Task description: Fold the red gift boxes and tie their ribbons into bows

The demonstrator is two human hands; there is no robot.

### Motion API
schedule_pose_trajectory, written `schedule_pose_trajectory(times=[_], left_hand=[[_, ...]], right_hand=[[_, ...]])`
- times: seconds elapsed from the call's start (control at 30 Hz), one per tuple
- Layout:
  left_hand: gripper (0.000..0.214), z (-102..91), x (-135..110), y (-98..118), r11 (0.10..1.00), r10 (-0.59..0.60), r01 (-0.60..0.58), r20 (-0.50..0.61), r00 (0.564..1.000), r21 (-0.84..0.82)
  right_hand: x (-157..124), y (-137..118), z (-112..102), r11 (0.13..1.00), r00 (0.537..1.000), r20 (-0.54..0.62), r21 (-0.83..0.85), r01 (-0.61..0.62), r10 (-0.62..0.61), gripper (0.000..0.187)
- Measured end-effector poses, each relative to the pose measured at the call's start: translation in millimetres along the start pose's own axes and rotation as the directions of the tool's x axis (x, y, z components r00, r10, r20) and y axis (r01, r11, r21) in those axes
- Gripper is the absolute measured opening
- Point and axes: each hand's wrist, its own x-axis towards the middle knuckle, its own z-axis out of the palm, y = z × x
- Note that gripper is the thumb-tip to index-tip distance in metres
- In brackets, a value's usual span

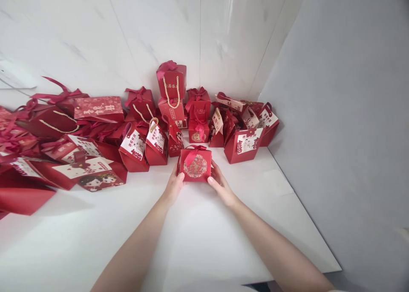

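Observation:
Between my two hands is a red gift box (201, 173) with a round gold floral pattern on its front and a dark red ribbon on top. My left hand (175, 184) grips its left side, thumb at the front corner. On the right side, my right hand (221, 183) holds it the same way, with the fingers partly behind the box. Just behind it stand a small red box with a loop handle (175, 138) and a ribboned red box (198, 132). To the right is a red box with a white label (245, 146).
Many red gift boxes (99, 109) crowd the left and back of the white table (204, 241). One stack with a rope-handled box (171, 80) on top leans near the marble-patterned wall (153, 28). A grey panel (345, 113) borders the table's right edge.

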Motion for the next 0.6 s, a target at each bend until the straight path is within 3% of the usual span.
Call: schedule_pose_trajectory(times=[0.13,0.23,0.3,0.37,0.43,0.47,0.53,0.6], left_hand=[[0.083,-3.0,1,0,0.998,0.025,-0.029,0.056,0.998,0.058],[0.082,-0.6,0,-1,0.951,0.203,-0.2,0.01,0.979,0.236],[0.087,3.5,-3,0,0.826,0.389,-0.329,-0.039,0.921,0.458],[0.086,9.0,-8,1,0.652,0.513,-0.385,-0.005,0.859,0.653],[0.073,15.2,-15,2,0.527,0.544,-0.41,0.075,0.835,0.744],[0.069,18.4,-18,1,0.513,0.536,-0.422,0.105,0.838,0.748],[0.07,24.5,-21,-2,0.602,0.466,-0.417,0.124,0.876,0.681],[0.08,28.8,-22,-5,0.779,0.344,-0.347,0.106,0.933,0.523]], right_hand=[[0,-1,1,1.0,0.999,-0.032,0.018,0.014,-0.013,0.079],[0,1,1,0.998,0.988,-0.139,-0.025,0.061,-0.064,0.085],[1,1,1,0.992,0.97,-0.216,-0.079,0.098,-0.113,0.091],[2,1,0,0.983,0.952,-0.262,-0.13,0.127,-0.157,0.09],[2,0,-1,0.971,0.938,-0.29,-0.192,0.14,-0.193,0.089],[1,-1,0,0.961,0.93,-0.299,-0.236,0.144,-0.212,0.089],[-2,-3,2,0.921,0.914,-0.3,-0.356,0.16,-0.274,0.092],[-6,-7,4,0.844,0.9,-0.244,-0.496,0.206,-0.363,0.094]])
